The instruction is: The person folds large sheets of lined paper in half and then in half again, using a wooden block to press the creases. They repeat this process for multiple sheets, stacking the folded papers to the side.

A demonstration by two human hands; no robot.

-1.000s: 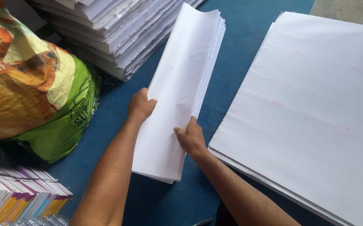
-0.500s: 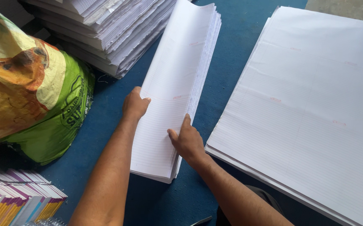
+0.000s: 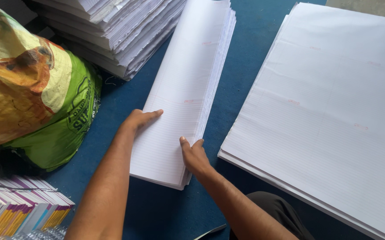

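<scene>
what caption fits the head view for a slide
Both hands, left hand and right hand, press on a long folded stack of ruled paper on a blue surface.

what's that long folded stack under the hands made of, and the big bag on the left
Folded stack: thin white paper, matte, with faint ruled lines and many sheet edges showing along its side. Bag: looks like woven plastic sacking, slightly glossy, printed in green, yellow and orange, creased and bulging; the weave itself is hard to make out.
</scene>
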